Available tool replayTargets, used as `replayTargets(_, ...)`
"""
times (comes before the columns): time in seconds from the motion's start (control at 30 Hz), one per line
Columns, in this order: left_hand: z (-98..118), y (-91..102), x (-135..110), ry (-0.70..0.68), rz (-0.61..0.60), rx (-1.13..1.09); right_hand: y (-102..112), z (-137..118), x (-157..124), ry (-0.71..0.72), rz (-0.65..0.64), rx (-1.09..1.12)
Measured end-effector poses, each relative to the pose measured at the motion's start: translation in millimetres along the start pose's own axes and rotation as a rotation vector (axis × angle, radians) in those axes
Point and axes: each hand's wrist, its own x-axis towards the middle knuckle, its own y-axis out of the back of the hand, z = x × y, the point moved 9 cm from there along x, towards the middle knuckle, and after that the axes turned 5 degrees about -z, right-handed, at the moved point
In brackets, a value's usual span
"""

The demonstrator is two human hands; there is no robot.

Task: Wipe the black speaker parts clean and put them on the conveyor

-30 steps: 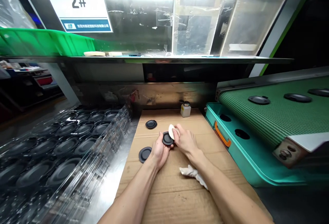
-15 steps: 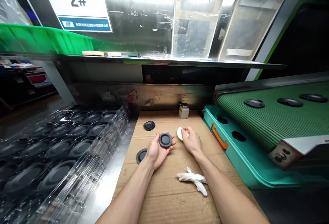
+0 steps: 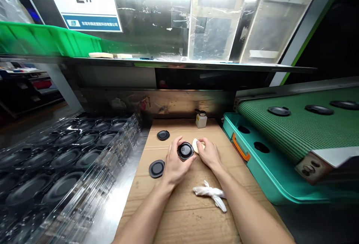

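Currently, my left hand (image 3: 174, 166), half curled, grips a black disc (image 3: 185, 150) by its rim above the cardboard sheet (image 3: 193, 225), toward its far edge; my right hand (image 3: 209, 155) pinches a white pad (image 3: 195, 145). Loose fingertips could drop the disc; excess pad pressure could scuff it.

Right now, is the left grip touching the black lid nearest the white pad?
Touching. The head view shows the left grip holding the black lid by its rim, thumb at the near side, fingers at the far left.
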Motion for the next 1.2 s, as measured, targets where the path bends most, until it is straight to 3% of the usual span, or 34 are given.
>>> replayTargets(0.17,16.2,-6.5,-5.5,-0.046,-0.030,0.020,-0.1,-0.5,0.5,0.004,-0.002,-0.006)
replayTargets(0.33,14.9,-2.8,-5.5,0.029,0.037,-0.183,0.4,-0.5,0.7,-0.001,-0.004,-0.014)
replayTargets(0.7,6.8,0.0,-5.8,0.049,0.045,-0.200,0.9,-1.8,-0.8,0.004,-0.012,-0.025)
replayTargets(0.87,24.1,-0.4,-6.5,-0.034,0.062,-0.193,-0.2,-1.3,-1.0,0.002,-0.015,-0.019)
replayTargets(1.0,28.7,0.8,-7.9,-0.014,0.101,-0.271,2.0,-0.2,-0.5,0.002,0.012,-0.074)
replayTargets(1.1,25.0,0.9,-6.9,-0.008,0.087,-0.262,15.7,-18.6,-4.6,0.158,0.090,-0.044)
replayTargets(1.2,13.6,4.2,-4.1,0.010,0.088,-0.244,24.5,-55.4,-17.6,0.492,0.034,0.114)
